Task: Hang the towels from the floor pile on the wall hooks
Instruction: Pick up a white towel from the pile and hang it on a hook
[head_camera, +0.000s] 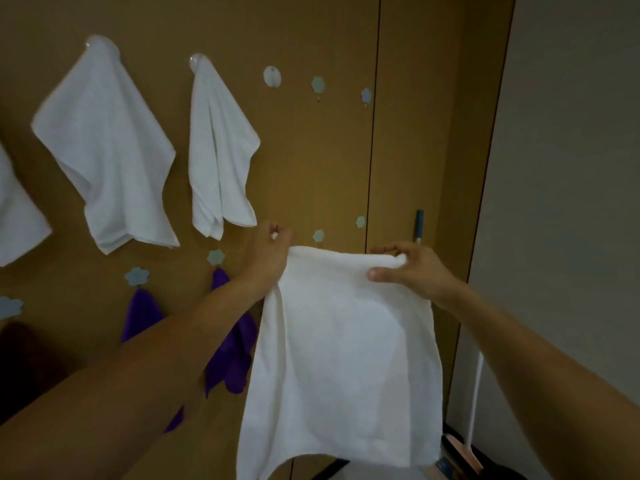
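Note:
I hold a white towel (343,362) spread out in front of the brown wall. My left hand (268,251) pinches its top left corner. My right hand (412,268) grips its top right corner with curled fingers. The towel hangs down below both hands. Above, a round white hook (272,76) stands bare, with two small pale hooks (317,84) (365,95) to its right. Two white towels (104,150) (218,147) hang on hooks to the left. The floor pile is out of sight.
A third white towel (17,220) shows at the left edge. Purple cloths (232,348) (140,317) hang from lower flower-shaped hooks. More small hooks (318,235) (360,221) sit just above my hands. A pale wall (571,168) stands at right, with a blue-handled tool (419,226) beside it.

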{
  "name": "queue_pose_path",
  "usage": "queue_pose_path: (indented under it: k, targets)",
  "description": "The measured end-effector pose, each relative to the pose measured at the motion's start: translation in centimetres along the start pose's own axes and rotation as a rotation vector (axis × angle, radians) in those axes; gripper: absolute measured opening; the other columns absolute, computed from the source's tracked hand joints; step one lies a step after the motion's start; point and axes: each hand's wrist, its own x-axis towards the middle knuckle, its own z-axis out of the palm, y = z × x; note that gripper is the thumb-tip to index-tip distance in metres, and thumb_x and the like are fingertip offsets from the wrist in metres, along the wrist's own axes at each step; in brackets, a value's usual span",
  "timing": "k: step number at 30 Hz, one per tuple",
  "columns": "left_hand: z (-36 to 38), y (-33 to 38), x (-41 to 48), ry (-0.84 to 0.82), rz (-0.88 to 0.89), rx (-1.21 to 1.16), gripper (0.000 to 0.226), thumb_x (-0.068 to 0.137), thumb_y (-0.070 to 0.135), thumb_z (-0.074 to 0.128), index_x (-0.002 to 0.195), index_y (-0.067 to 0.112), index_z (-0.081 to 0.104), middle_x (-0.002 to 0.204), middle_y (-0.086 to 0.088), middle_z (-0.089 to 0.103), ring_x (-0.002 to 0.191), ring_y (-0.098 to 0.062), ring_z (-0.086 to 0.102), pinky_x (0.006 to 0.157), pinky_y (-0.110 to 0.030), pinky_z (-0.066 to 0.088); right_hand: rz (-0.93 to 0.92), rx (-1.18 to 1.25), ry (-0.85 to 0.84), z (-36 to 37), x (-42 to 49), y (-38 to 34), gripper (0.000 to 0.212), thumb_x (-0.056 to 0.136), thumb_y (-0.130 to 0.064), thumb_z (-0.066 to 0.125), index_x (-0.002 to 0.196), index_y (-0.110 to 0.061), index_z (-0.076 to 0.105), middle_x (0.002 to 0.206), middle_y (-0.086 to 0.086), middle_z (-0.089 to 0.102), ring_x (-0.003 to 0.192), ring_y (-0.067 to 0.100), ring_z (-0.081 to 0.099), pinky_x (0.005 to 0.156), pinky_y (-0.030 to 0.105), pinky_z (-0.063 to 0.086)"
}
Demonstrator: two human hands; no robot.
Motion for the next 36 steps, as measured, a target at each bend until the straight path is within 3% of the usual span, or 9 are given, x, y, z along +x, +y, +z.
queue_pose_path:
  k: [4,6,10,14,19,22,26,29,36]
  targets:
    - [0.3,-0.6,5.1,-0.361,0.063,0.317,0.054,0.053,0.072,0.074,0.092,0.036,0.063,0.097,0.02,0.061,0.087,0.001,0.059,0.073,-0.02,0.047,-0.002,0.115,0.106,-0.2,6.2,-0.1,0.03,0.072,-0.042,0.081,0.088,-0.018,0.074,0.083,-0.002,0.074,0.07,0.016,0.071,0.056,0.026,0.057]
    - [0.9,-0.9,7.5,-0.487,0.066,0.451,0.047,0.058,0.067,0.078,0.091,0.036,0.065,0.093,0.022,0.063,0.085,0.004,0.059,0.069,-0.014,0.045,-0.026,0.155,0.138,0.2,9.4,-0.1,0.028,0.078,-0.04,0.077,0.088,-0.015,0.072,0.082,0.0,0.074,0.071,0.018,0.069,0.057,0.029,0.055]
    - [1.8,-0.9,12.4,-0.437,0.062,0.23,0.038,0.08,0.052,0.069,0.074,0.014,0.067,0.067,0.013,0.066,0.063,0.002,0.061,0.056,-0.008,0.044,-0.051,0.216,0.177,1.2,15.3,0.2,0.032,0.084,-0.048,0.068,0.08,-0.017,0.061,0.078,0.001,0.067,0.071,0.019,0.062,0.063,0.032,0.047]
    - [2.6,-0.5,17.0,-0.254,0.116,0.172,0.032,0.086,0.053,0.061,0.08,0.023,0.067,0.083,0.004,0.07,0.083,-0.018,0.067,0.079,-0.03,0.051,-0.167,0.362,0.247,2.6,21.5,-0.6,0.029,0.085,-0.041,0.069,0.068,-0.026,0.052,0.068,-0.007,0.06,0.062,0.008,0.056,0.06,0.027,0.044]
    - [3.5,-0.5,24.0,0.053,0.187,0.2,0.025,0.09,0.044,0.06,0.073,0.026,0.064,0.061,0.021,0.057,0.063,0.0,0.055,0.054,-0.011,0.038,-0.312,0.466,0.284,3.9,29.6,-3.2,0.024,0.086,-0.036,0.069,0.068,-0.029,0.056,0.06,-0.019,0.059,0.053,-0.004,0.052,0.048,0.013,0.041]
    - [4.1,0.1,28.1,0.191,0.232,0.158,0.025,0.092,0.04,0.058,0.1,0.019,0.07,0.082,0.019,0.062,0.077,0.0,0.058,0.061,-0.012,0.039,-0.371,0.541,0.306,4.4,34.8,-4.7,0.027,0.086,-0.035,0.069,0.067,-0.025,0.054,0.06,-0.014,0.055,0.055,0.001,0.05,0.053,0.021,0.041]
    - [5.0,1.9,33.2,0.383,0.281,0.206,0.024,0.093,0.039,0.055,0.088,0.018,0.064,0.078,0.01,0.061,0.074,-0.007,0.058,0.06,-0.018,0.04,-0.442,0.604,0.33,4.6,41.6,-7.8,0.027,0.085,-0.033,0.069,0.069,-0.019,0.052,0.068,-0.003,0.054,0.063,0.011,0.048,0.061,0.03,0.04]
    - [4.9,3.9,37.3,0.515,0.369,0.261,0.024,0.093,0.037,0.056,0.075,0.022,0.058,0.069,0.011,0.056,0.064,-0.003,0.053,0.051,-0.009,0.037,-0.472,0.623,0.343,4.0,46.4,-10.9,0.027,0.084,-0.034,0.068,0.068,-0.02,0.051,0.072,-0.002,0.058,0.065,0.015,0.052,0.063,0.032,0.043]
    - [2.6,9.0,44.9,0.79,0.466,0.608,0.024,0.092,0.041,0.053,0.087,0.019,0.061,0.069,0.011,0.052,0.062,-0.006,0.046,0.05,-0.018,0.026,-0.568,0.475,0.43,2.8,53.8,-18.3,0.019,0.088,-0.041,0.061,0.081,-0.024,0.057,0.083,-0.007,0.062,0.074,0.014,0.058,0.061,0.028,0.041]
